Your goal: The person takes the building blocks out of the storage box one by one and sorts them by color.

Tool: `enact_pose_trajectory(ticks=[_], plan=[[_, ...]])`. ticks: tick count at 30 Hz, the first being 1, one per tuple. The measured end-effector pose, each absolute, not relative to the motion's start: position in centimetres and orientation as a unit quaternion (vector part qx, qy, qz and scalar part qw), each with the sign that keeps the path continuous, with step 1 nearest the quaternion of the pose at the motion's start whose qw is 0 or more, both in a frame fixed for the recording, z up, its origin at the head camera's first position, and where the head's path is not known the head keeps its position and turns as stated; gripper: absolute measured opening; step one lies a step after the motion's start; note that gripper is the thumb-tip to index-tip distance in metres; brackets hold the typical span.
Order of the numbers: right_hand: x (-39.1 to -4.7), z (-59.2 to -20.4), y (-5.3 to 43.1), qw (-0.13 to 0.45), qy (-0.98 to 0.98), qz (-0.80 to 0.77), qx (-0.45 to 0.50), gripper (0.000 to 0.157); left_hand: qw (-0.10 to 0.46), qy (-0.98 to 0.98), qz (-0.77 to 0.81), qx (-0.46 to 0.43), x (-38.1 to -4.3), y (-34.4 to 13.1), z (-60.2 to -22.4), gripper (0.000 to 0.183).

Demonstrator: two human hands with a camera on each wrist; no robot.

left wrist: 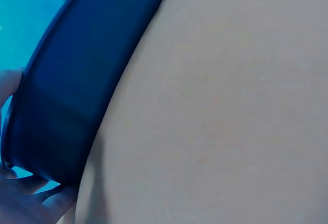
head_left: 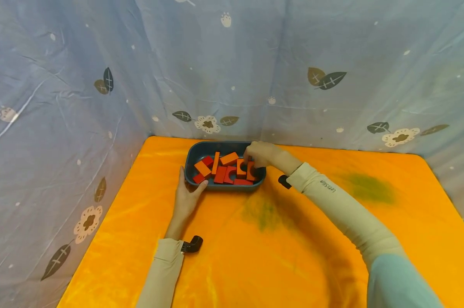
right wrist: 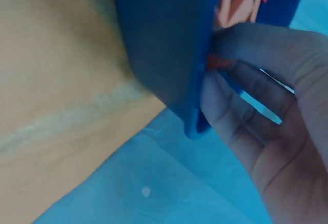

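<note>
A dark blue rectangular basin (head_left: 224, 187) with rounded corners holds several red and orange toy blocks. My left hand (head_left: 187, 196) grips its near left corner; in the left wrist view the thumb lies at the rim and the fingers (left wrist: 51, 203) reach round the end. At the basin's right end, my right hand (head_left: 264, 154) dips inside with bent fingers. The right wrist view shows an orange block (right wrist: 219, 61) pinched between thumb and fingers, mostly hidden by them. Beside that hand lie an orange block with a curved cutout (head_left: 239, 168) and a red arch block (head_left: 229, 175).
The basin stands near the back edge of a table under an orange cover (head_left: 236, 256) with greenish patches. Grey-blue patterned curtains (head_left: 255, 77) hang close behind and on the left. Both forearms reach in from the front.
</note>
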State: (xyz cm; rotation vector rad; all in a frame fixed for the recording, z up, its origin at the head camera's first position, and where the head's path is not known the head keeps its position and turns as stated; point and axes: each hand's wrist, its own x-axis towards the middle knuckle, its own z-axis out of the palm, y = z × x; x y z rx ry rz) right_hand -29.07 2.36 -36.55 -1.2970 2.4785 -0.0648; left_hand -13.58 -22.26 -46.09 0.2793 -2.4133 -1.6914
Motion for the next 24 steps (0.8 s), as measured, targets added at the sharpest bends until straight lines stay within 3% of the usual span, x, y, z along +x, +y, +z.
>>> enact_pose_trajectory(ticks=[14, 22, 24], plan=[[-29.1, -36.1, 4.0, 0.192, 0.857, -0.123, -0.462, 0.029, 0.095, -0.813, -0.567, 0.097, -13.6, -22.1, -46.2, 0.102], [-28.0, -35.6, 5.8, 0.128, 0.871, -0.246, -0.405, 0.019, 0.093, -0.810, -0.570, 0.102, -13.5, -22.1, -45.9, 0.102], [-27.8, -35.6, 6.5, 0.137, 0.873, -0.282, -0.373, 0.019, 0.092, -0.804, -0.579, 0.099, -13.6, -22.1, -45.9, 0.102]])
